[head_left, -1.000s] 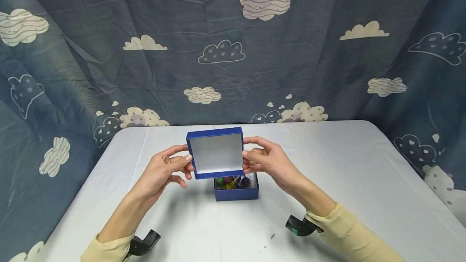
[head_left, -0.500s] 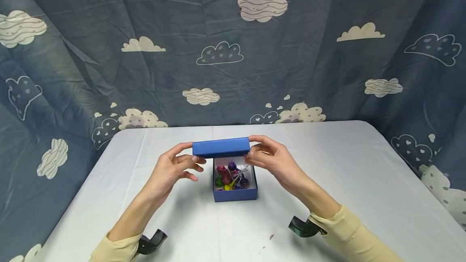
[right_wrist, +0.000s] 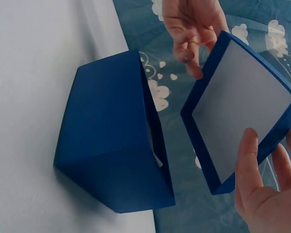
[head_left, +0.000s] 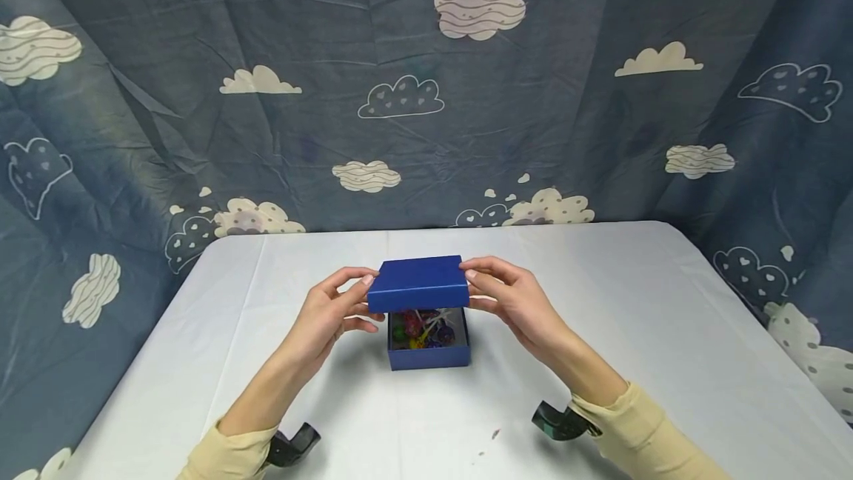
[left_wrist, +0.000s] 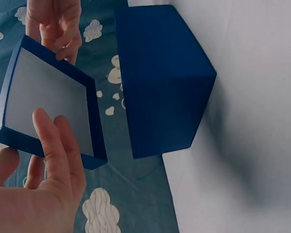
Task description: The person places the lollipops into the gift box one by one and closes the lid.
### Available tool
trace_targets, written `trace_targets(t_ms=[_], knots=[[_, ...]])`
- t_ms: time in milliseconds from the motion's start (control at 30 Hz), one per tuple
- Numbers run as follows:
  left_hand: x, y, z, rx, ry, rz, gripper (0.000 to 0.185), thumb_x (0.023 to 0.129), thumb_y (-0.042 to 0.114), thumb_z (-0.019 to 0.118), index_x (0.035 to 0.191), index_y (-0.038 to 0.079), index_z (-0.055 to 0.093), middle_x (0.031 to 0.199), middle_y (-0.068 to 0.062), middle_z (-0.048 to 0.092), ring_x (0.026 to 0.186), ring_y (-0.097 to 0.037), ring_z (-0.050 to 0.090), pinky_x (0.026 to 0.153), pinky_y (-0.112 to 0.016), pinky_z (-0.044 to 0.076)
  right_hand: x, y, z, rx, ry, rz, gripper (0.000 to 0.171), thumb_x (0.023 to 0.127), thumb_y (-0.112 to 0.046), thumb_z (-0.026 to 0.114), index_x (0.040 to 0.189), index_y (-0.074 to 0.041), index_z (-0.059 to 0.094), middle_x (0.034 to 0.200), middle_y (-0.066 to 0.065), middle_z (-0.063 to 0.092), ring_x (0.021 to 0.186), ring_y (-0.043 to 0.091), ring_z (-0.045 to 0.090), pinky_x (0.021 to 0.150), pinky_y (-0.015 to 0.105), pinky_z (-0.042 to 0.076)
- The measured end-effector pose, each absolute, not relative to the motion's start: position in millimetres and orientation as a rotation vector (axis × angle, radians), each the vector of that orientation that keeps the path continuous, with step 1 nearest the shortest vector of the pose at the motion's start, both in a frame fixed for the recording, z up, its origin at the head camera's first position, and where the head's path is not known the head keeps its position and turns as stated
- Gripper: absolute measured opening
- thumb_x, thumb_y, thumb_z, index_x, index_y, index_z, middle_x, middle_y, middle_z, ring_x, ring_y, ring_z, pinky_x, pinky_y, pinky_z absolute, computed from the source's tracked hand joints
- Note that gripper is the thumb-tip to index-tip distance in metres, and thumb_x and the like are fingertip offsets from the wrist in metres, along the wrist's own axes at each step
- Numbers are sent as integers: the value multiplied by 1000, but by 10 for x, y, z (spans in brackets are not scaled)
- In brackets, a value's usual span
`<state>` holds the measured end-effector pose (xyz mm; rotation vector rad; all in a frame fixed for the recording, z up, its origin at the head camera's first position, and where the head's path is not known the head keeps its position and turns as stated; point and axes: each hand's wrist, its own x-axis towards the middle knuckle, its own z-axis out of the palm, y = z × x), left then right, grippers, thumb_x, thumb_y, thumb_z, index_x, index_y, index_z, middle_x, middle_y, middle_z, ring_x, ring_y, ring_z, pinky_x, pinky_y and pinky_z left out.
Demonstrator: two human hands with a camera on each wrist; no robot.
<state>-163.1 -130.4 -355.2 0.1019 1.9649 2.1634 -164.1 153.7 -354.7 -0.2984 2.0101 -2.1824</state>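
A blue box lid (head_left: 420,284) with a pale inside hangs above the open blue box (head_left: 429,358). My left hand (head_left: 336,306) pinches the lid's left end, and my right hand (head_left: 509,295) pinches the right end. The lid's top faces up, tipped slightly toward me in the head view. Several wrapped lollipops (head_left: 423,328) lie in the box, their far part hidden by the lid. Both wrist views show a gap between the lid (left_wrist: 53,92) and the box (right_wrist: 106,131), with some fingertips reaching under the lid.
The box stands on a white-covered table (head_left: 600,317). A dark blue curtain (head_left: 400,35) with cloud prints hangs behind and at the sides. A few small dark specks (head_left: 495,434) lie on the cloth in front. A black wrist mount (head_left: 563,421) sits at the right sleeve.
The lid has turned from nearly upright, its pale inside facing me, to top side up, and has come lower and nearer over the box. Both hands moved with it, still gripping its ends.
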Motion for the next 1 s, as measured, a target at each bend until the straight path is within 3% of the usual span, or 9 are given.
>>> trace_targets(t_ms=[233, 367, 500, 733, 1000], knots=[[-1633, -1236, -3621, 79, 1945, 2150, 29, 94, 17, 68, 117, 1, 58, 90, -16, 71, 77, -27, 69, 72, -37, 58, -1674, 1560, -3605, -245, 2041, -2177, 39, 94, -21, 68, 126, 1, 60, 127, 17, 57, 106, 31, 63, 88, 41, 54], [-1628, -1194, -3632, 55, 1983, 2129, 40, 91, 10, 69, 126, 2, 51, 87, -15, 71, 73, -25, 67, 73, -38, 58, -1693, 1573, -3661, -237, 2075, -2156, 43, 92, -15, 69, 131, 1, 57, 132, 18, 54, 106, 28, 63, 86, 40, 55], [-1619, -1167, -3641, 37, 2041, 2092, 51, 90, 9, 69, 136, 2, 49, 96, -16, 71, 76, -24, 66, 72, -37, 58, -1699, 1576, -3723, -239, 2134, -2119, 44, 92, -14, 69, 133, 1, 57, 133, 18, 54, 105, 26, 64, 84, 39, 56], [-1606, -1150, -3691, 33, 2113, 2038, 43, 90, 7, 68, 130, -1, 58, 116, -18, 63, 80, -23, 66, 72, -37, 58, -1669, 1559, -3817, -237, 2174, -2096, 42, 92, -10, 68, 131, 2, 59, 129, 19, 58, 101, 25, 65, 82, 39, 57], [-1599, -1142, -3738, 27, 2152, 2033, 40, 88, 5, 69, 127, -1, 61, 117, -17, 59, 76, -23, 64, 66, -38, 58, -1620, 1537, -3865, -229, 2205, -2077, 44, 91, -9, 69, 132, 3, 57, 130, 20, 58, 100, 23, 65, 80, 37, 57]])
